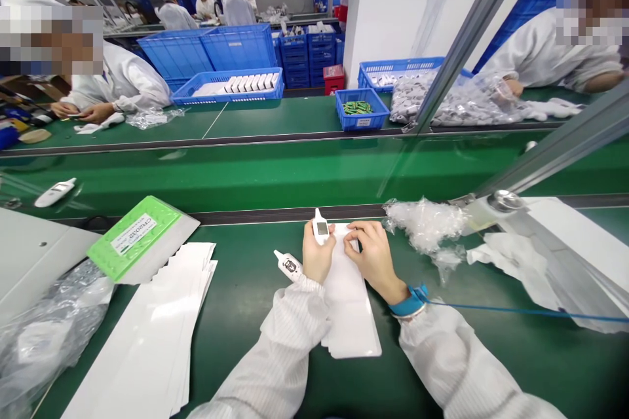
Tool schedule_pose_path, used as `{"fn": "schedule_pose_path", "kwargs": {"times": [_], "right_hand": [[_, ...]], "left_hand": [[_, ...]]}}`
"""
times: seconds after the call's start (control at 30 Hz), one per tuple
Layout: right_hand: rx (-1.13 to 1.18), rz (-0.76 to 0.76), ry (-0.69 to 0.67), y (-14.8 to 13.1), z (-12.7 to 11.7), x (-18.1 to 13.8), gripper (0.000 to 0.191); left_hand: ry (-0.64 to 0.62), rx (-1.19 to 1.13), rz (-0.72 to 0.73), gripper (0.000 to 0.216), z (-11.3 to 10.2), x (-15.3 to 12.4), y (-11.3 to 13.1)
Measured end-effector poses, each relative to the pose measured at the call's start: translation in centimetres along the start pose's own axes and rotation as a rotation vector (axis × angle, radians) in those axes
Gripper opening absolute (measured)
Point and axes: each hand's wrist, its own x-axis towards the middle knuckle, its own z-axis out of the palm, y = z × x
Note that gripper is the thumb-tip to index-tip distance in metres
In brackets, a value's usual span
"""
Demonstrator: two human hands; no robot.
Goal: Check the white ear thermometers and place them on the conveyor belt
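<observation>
My left hand (pixel 317 253) is closed round a small white thermometer-like device (pixel 320 228) with a grey screen, held upright over a white flat sleeve (pixel 351 314) lying on the green mat. My right hand (pixel 372 252) pinches the top edge of that sleeve, fingers curled. A second white device (pixel 289 264) lies on the mat just left of my left wrist. A blue wrist strap (pixel 411 301) with a blue cord sits on my right wrist.
A fanned stack of white sleeves (pixel 147 334) lies at left beside a green-and-grey board (pixel 140 236). Crumpled plastic bags (pixel 425 222) lie at right. Another device (pixel 55 192) rides the conveyor belt (pixel 275 177). Co-workers sit across, by blue crates (pixel 230 85).
</observation>
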Motion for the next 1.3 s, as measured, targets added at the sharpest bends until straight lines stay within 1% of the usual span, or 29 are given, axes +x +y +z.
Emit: {"fn": "schedule_pose_path", "kwargs": {"times": [0.07,0.13,0.23,0.27,0.33,0.37,0.4,0.5,0.57,0.63,0.7,0.73,0.77,0.8,0.87,0.9,0.97,1.17,1.3], "right_hand": [[0.008,0.007,-0.027,0.0,0.1,-0.3,0.009],[0.023,0.037,-0.050,0.4,0.3,-0.2,0.003],[0.061,0.096,-0.078,1.0,0.6,0.9,0.018],[0.076,0.108,-0.091,1.1,0.6,1.3,0.018],[0.109,0.117,-0.117,1.1,0.3,2.1,0.009],[0.127,0.118,-0.128,0.9,0.0,2.5,0.007],[0.148,0.117,-0.135,0.6,-0.4,2.7,0.011],[0.221,0.112,-0.152,-1.1,-2.0,2.8,0.017],[0.277,0.117,-0.176,-2.7,-3.4,2.4,0.017],[0.335,0.131,-0.225,-4.6,-4.9,2.0,0.018],[0.434,0.140,-0.321,-6.5,-6.2,1.5,0.018],[0.483,0.123,-0.353,-7.4,-6.8,1.3,0.017],[0.516,0.092,-0.356,-8.1,-7.2,1.1,0.015],[0.525,0.050,-0.328,-8.7,-7.5,1.0,0.013],[0.470,-0.037,-0.203,-9.5,-7.7,0.8,0.008],[0.434,-0.067,-0.140,-9.7,-7.7,0.7,0.008],[0.405,-0.100,-0.070,-9.9,-7.6,0.6,0.012],[0.425,-0.165,-0.001,-10.3,-7.9,0.7,0.015],[0.451,-0.165,-0.011,-10.5,-8.2,0.8,0.014]], "left_hand": [[-0.006,-0.004,-0.002,0.031,0.0,0.0,0.0],[-0.008,-0.005,-0.008,0.031,0.0,0.0,0.0],[-0.006,-0.004,-0.015,0.033,-0.1,0.0,0.0],[-0.005,-0.004,-0.017,0.034,-0.1,0.0,0.1],[-0.006,-0.009,-0.026,0.033,0.0,0.1,0.1],[-0.007,-0.013,-0.031,0.033,0.0,0.1,0.1],[-0.008,-0.020,-0.035,0.033,0.0,0.2,0.2],[-0.024,-0.051,-0.052,0.034,-0.2,0.2,0.6],[-0.066,-0.085,-0.074,0.031,-0.4,-0.2,1.3],[-0.139,-0.128,-0.104,0.031,-0.7,-1.1,2.4],[-0.232,-0.164,-0.140,0.035,-0.9,-2.4,3.9],[-0.277,-0.175,-0.159,0.038,-1.1,-3.1,4.6],[-0.323,-0.182,-0.175,0.042,-1.2,-3.9,5.4],[-0.369,-0.188,-0.189,0.045,-1.2,-4.7,6.2],[-0.450,-0.199,-0.208,0.052,-1.3,-6.0,7.6],[-0.479,-0.202,-0.213,0.056,-1.3,-6.6,8.1],[-0.515,-0.201,-0.218,0.060,-1.4,-7.4,9.0],[-0.530,-0.208,-0.224,0.059,-1.4,-8.3,10.1],[-0.531,-0.198,-0.263,0.063,-1.4,-8.5,10.5]]}}
